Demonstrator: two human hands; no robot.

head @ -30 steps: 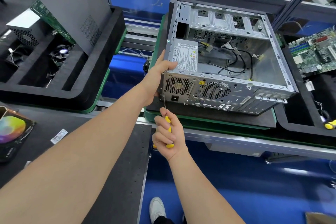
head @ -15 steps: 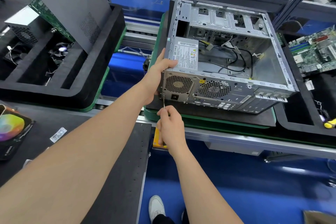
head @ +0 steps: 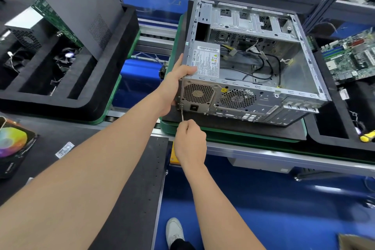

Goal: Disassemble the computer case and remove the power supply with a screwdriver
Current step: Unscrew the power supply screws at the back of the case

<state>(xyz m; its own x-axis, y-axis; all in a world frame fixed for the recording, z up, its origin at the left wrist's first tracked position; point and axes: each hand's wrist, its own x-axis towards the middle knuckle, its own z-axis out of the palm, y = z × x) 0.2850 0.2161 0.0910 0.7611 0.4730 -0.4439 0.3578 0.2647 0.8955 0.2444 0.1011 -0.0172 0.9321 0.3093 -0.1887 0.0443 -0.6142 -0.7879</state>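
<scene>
An open grey computer case [head: 300, 79] lies on its side on a black foam pad in a green tray [head: 223, 135]. The power supply [head: 205, 61], with a white label on top, sits in the case's near left corner. My left hand [head: 176, 83] grips that corner, thumb over the top edge beside the label. My right hand [head: 189, 142] holds a screwdriver [head: 182, 112]; only its thin metal shaft shows, its tip at a screw at the lower left of the power supply's rear face. My fist hides the handle.
A black foam tray [head: 67, 95] on the left holds a grey side panel, a fan and another power supply. A green motherboard [head: 353, 57] lies at the right. A yellow-handled tool [head: 367, 136] rests at the far right. A colour-wheel box [head: 12, 144] sits on the left bench.
My right hand has turned on the screwdriver, so the yellow handle seen a second ago is now hidden in my fist. My left hand stays on the case corner.
</scene>
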